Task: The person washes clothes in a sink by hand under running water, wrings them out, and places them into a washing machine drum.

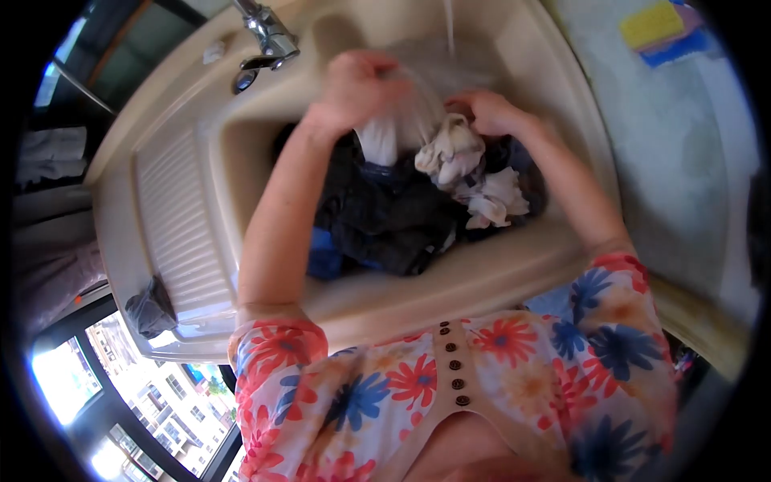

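In the sink (562,104) my left hand (361,92) is raised and slightly blurred by motion. Its closed fingers hold a wet white cloth (405,112), which hangs down in front of it. On the other side of that cloth, my right hand (490,112) is closed with its fingertips at the cloth's edge, just above a crumpled off-white garment (451,149). A thin stream of water (450,28) falls at the far side of the basin. Beneath both hands lies a heap of dark wet clothes (377,209), with a crumpled white cloth piece (494,197) on top.
A chrome faucet (269,36) stands at the sink's far left corner. The ribbed drainboard (181,209) lies to the left, with a dark grey cloth (150,309) on its near edge. A yellow sponge (650,28) rests on the right counter (658,145).
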Demonstrator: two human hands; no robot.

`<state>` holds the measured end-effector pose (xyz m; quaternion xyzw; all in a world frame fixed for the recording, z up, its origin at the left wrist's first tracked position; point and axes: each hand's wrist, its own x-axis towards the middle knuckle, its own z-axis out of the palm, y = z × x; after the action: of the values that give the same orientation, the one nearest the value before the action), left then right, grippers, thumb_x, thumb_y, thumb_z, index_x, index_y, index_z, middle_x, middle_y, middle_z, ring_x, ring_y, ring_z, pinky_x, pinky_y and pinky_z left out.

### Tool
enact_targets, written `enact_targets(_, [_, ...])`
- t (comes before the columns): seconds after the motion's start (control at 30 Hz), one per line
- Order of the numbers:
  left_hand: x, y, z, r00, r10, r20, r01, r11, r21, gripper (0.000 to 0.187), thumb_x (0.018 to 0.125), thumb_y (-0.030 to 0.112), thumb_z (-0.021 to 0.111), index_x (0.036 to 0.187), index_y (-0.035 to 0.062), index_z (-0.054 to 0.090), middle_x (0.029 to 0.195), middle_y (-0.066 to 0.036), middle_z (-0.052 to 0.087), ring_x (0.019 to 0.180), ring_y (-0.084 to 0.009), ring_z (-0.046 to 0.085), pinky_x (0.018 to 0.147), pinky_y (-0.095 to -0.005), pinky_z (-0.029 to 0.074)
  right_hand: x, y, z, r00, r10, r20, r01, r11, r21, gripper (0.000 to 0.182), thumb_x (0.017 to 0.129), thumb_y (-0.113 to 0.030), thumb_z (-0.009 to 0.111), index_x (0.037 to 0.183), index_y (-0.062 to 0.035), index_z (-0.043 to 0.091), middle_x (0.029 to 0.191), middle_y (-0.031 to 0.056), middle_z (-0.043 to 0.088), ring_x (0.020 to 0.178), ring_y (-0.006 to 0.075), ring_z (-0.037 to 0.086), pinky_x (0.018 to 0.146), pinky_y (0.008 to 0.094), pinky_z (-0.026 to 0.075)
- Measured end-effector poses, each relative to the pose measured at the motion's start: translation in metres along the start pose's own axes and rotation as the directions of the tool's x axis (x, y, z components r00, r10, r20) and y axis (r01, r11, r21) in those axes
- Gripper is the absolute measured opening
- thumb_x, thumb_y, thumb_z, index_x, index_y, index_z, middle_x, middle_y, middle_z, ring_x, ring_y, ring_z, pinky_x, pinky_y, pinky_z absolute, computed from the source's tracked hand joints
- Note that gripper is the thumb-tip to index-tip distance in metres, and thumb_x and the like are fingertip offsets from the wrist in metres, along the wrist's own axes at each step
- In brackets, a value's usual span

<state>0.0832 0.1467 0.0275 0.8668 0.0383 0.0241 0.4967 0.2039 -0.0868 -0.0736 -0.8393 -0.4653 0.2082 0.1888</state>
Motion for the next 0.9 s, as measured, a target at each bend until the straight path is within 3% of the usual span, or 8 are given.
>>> enact_targets(0.17, [-0.013, -0.033, -0.036, 0.972, -0.198, 0.127, 0.169, 0.963, 0.209, 0.029, 0.073, 0.02, 0.065, 0.091, -0.0014, 0.063, 0.076, -0.004, 0.062, 0.067, -0.0095, 0.055, 0.062, -0.0243, 0.044, -0.024, -0.052, -0.001, 0.99, 0.089, -0.106, -0.067, 0.978, 0.198, 0.041, 0.066, -0.025, 0.066, 0.104, -0.011, 0.06, 0.095, 0.0124, 0.061, 0.093, 0.0272, 0.057, 0.077, 0.0336, 0.046])
enact_targets(0.2, [-0.015, -0.046, -0.031, 0.96, -0.236, 0.151, 0.187, 0.941, 0.282, 0.031, 0.072, 0.023, 0.066, 0.092, -0.0015, 0.063, 0.077, -0.006, 0.063, 0.068, -0.0113, 0.056, 0.063, -0.0256, 0.045, -0.032, -0.077, -0.002, 0.991, 0.128, 0.038, -0.132, 0.979, 0.157, 0.051, 0.065, -0.037, 0.068, 0.108, -0.01, 0.057, 0.1, 0.0113, 0.059, 0.091, 0.0298, 0.057, 0.081, 0.0403, 0.043])
enact_targets(0.3, [-0.018, -0.059, -0.012, 0.904, -0.352, 0.243, 0.086, 0.706, 0.703, 0.038, 0.068, 0.029, 0.064, 0.099, 0.0083, 0.063, 0.096, -0.015, 0.062, 0.089, -0.0301, 0.058, 0.08, -0.038, 0.045, -0.022, -0.08, 0.059, 0.981, 0.18, -0.07, -0.19, 0.961, -0.201, 0.053, 0.062, -0.04, 0.069, 0.104, -0.0113, 0.053, 0.1, 0.0106, 0.056, 0.093, 0.031, 0.055, 0.083, 0.0545, 0.034])
enact_targets(0.4, [-0.02, -0.051, 0.005, 0.982, -0.174, 0.073, 0.035, 0.548, 0.836, 0.046, 0.069, 0.031, 0.063, 0.11, 0.014, 0.057, 0.115, -0.014, 0.053, 0.103, -0.0322, 0.051, 0.087, -0.0413, 0.041, -0.018, -0.093, 0.056, 0.993, 0.108, 0.041, -0.101, 0.986, -0.136, 0.04, 0.062, -0.034, 0.068, 0.091, -0.0101, 0.056, 0.092, 0.0098, 0.057, 0.087, 0.0297, 0.056, 0.079, 0.0503, 0.037])
enact_targets(0.53, [0.007, -0.106, 0.061, 0.993, 0.07, 0.098, -0.109, 0.873, 0.476, 0.044, 0.071, 0.036, 0.059, 0.109, 0.0144, 0.059, 0.123, -0.015, 0.047, 0.111, -0.0318, 0.045, 0.09, -0.0441, 0.038, -0.052, -0.114, -0.018, 0.998, -0.02, -0.054, 0.033, 0.97, 0.243, 0.03, 0.06, -0.025, 0.069, 0.085, -0.0095, 0.058, 0.081, 0.0091, 0.059, 0.075, 0.0255, 0.058, 0.069, 0.0375, 0.044])
enact_targets(0.67, [-0.003, -0.143, 0.121, 0.912, -0.229, 0.341, 0.14, 0.954, 0.266, 0.049, 0.07, 0.045, 0.06, 0.11, 0.0173, 0.059, 0.11, -0.012, 0.058, 0.106, -0.0315, 0.051, 0.09, -0.0387, 0.039, -0.067, -0.13, -0.09, 0.98, 0.069, -0.187, 0.068, 0.767, 0.637, 0.029, 0.065, -0.015, 0.071, 0.089, -0.0041, 0.058, 0.08, 0.0044, 0.06, 0.07, 0.0115, 0.055, 0.064, 0.0246, 0.044])
enact_targets(0.73, [-0.018, -0.113, 0.115, 0.803, -0.215, 0.557, 0.006, 0.936, 0.353, 0.047, 0.07, 0.044, 0.059, 0.109, 0.0163, 0.06, 0.106, -0.015, 0.059, 0.1, -0.0313, 0.054, 0.088, -0.0374, 0.041, -0.065, -0.146, -0.121, 0.953, 0.126, -0.274, 0.113, 0.693, 0.712, 0.026, 0.072, -0.018, 0.067, 0.089, -0.0013, 0.057, 0.082, 0.0032, 0.06, 0.074, 0.01, 0.055, 0.065, 0.023, 0.045])
enact_targets(0.9, [-0.038, -0.105, 0.131, 0.787, -0.189, 0.587, -0.02, 0.943, 0.331, 0.045, 0.072, 0.041, 0.06, 0.108, 0.0157, 0.06, 0.107, -0.014, 0.058, 0.1, -0.0315, 0.054, 0.086, -0.0375, 0.041, -0.013, -0.13, -0.125, 0.8, 0.374, -0.469, 0.307, 0.415, 0.856, 0.029, 0.078, -0.025, 0.064, 0.093, -0.0008, 0.056, 0.08, 0.0053, 0.06, 0.072, 0.0108, 0.058, 0.052, 0.0249, 0.048])
